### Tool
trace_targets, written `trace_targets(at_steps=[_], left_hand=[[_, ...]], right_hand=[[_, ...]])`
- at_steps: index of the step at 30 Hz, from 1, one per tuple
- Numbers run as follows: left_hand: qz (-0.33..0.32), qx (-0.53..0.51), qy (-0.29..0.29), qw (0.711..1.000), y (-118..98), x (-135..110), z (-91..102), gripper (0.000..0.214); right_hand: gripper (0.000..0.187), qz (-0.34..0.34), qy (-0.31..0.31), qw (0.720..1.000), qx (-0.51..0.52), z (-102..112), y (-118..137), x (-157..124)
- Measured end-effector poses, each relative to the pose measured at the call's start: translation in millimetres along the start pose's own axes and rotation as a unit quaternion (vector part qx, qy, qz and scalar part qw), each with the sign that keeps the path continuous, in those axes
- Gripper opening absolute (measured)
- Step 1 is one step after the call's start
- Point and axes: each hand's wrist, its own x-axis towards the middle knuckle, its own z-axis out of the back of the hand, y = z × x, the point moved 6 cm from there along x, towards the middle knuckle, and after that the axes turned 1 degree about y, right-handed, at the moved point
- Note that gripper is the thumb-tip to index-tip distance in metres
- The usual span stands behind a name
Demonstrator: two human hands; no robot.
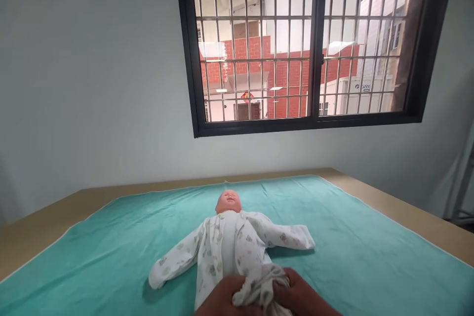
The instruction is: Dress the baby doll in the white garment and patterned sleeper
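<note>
A baby doll (229,201) lies on its back on a green cloth (122,237), head toward the wall. It wears a white long-sleeved baby top (211,252) with small prints, parted down the front over a plain white torso. Both sleeves stretch out to the sides. At the doll's lower body, my left hand (227,298) and my right hand (301,296) are closed on bunched whitish fabric (263,286) gathered between them. Whether this fabric belongs to the top or is a separate garment, I cannot tell. The doll's legs are hidden.
The green cloth covers most of a tan tabletop (374,190), whose border shows at the back and sides. Behind it rises a pale wall (92,84) with a black-framed barred window (255,128). Part of a metal frame (464,182) stands at the far right.
</note>
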Motion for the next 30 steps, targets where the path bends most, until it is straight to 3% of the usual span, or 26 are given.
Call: trace_targets(at_steps=[5, 10, 13, 16, 20, 22, 24, 26, 28, 30], left_hand=[[-0.068, -0.153, -0.066, 0.984, -8.3, -8.3, 5.6, 0.055], [-0.047, -0.242, -0.1, 0.964, -13.8, -20.3, -0.2, 0.052], [-0.046, -0.272, -0.072, 0.958, -23.9, -27.3, -8.8, 0.051], [-0.07, -0.239, -0.018, 0.968, -35.9, -31.9, -14.2, 0.056], [0.002, -0.125, 0.075, 0.989, -29.4, -34.2, -22.1, 0.058], [0.012, -0.116, 0.097, 0.988, -23.8, -34.9, -23.0, 0.052], [-0.028, -0.174, 0.079, 0.981, -23.6, -35.2, -20.0, 0.044], [-0.064, -0.253, 0.045, 0.964, -24.5, -36.5, -16.5, 0.042], [-0.07, -0.304, 0.037, 0.949, -26.5, -39.2, -18.8, 0.043], [-0.051, -0.32, 0.054, 0.945, -29.4, -42.1, -25.6, 0.043]], right_hand=[[0.053, 0.048, 0.004, 0.995, 0.084, -28.3, 0.3, 3.6], [0.051, 0.038, -0.058, 0.995, 0.076, -30.3, 9.2, -5.1], [0.049, 0.033, -0.107, 0.991, 0.073, -26.2, 11.6, -3.2], [0.051, 0.034, -0.112, 0.986, 0.121, -26.2, 13.4, -1.0], [0.052, 0.027, -0.099, 0.977, 0.185, -24.3, 17.3, -6.2], [0.052, 0.025, -0.074, 0.979, 0.19, -22.3, 19.4, -10.5], [0.053, 0.01, -0.023, 0.987, 0.159, -22.1, 20.1, -14.5], [0.051, -0.031, 0.067, 0.994, 0.08, -27.4, 17.1, -19.1], [0.048, -0.086, 0.171, 0.981, 0.017, -36.5, 10.4, -26.0], [0.048, -0.115, 0.237, 0.964, 0.026, -43.9, 6.1, -31.9]])
